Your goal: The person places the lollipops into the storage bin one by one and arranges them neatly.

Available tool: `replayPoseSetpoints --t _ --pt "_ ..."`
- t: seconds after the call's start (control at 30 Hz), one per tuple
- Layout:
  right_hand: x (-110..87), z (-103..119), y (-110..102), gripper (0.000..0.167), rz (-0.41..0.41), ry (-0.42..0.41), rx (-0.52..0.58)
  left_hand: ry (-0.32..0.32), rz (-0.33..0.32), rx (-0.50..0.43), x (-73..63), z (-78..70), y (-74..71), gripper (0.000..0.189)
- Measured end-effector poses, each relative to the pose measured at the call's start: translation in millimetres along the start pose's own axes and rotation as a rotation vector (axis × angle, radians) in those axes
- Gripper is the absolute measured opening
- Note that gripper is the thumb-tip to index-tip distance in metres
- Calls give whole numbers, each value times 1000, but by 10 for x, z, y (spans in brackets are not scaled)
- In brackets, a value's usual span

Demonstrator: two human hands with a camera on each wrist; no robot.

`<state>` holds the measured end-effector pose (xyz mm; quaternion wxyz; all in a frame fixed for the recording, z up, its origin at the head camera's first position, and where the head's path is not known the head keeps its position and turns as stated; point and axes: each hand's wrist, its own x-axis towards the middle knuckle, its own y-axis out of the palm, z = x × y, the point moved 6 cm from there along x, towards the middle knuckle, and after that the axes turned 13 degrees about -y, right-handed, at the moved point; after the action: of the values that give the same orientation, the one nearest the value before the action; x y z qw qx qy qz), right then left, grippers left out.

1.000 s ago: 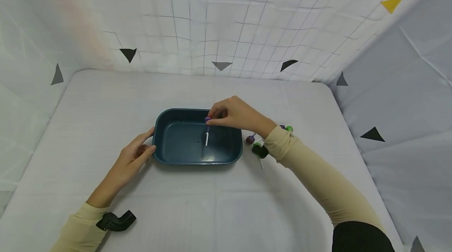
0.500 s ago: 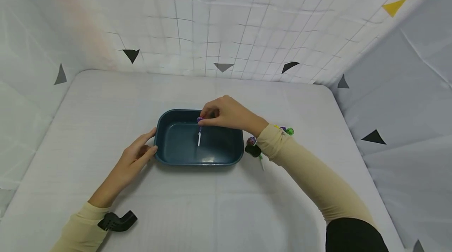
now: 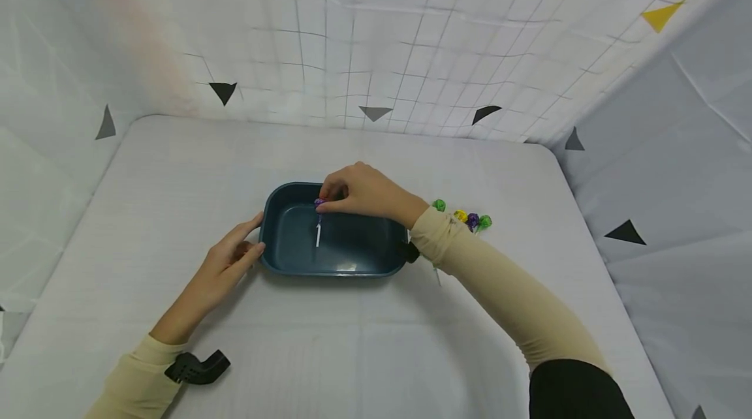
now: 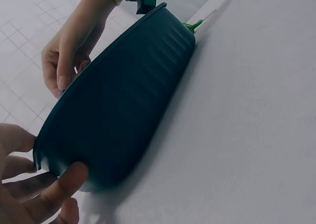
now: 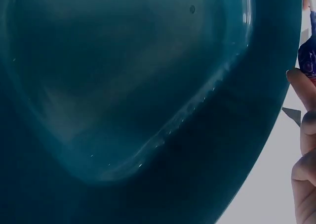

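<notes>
Head view: the right hand (image 3: 365, 194) pinches a lollipop (image 3: 319, 204), its wrapped head purple touched with red, its stick white, over the teal tray (image 3: 352, 246); the left hand (image 3: 226, 261) touches the tray's end, fingers relaxed. Wrapper markings are unreadable.

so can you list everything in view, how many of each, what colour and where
tray: one, dark teal, middle of the table
held lollipop: one, purple with white stick, pinched over the tray
loose lollipops: at least four, two green, one yellow, one purple, right of the tray; more may be hidden
table: one, white, under everything
sheets: pale, behind and at both sides, count unclear
triangles: several, yellow, black and grey, on the sheets
sleeves: two, beige, both arms
wrist gadgets: two, black, one per wrist
left hand: one, touching the tray's left end
right hand: one, pinching the held lollipop
</notes>
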<state>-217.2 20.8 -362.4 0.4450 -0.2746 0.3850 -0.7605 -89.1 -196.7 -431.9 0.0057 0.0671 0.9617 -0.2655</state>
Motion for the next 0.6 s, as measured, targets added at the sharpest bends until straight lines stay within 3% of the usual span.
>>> replayPoseSetpoints --t 0.6 --pt "300 95 178 23 76 31 -51 -1 5 -20 -6 -30 3 57"
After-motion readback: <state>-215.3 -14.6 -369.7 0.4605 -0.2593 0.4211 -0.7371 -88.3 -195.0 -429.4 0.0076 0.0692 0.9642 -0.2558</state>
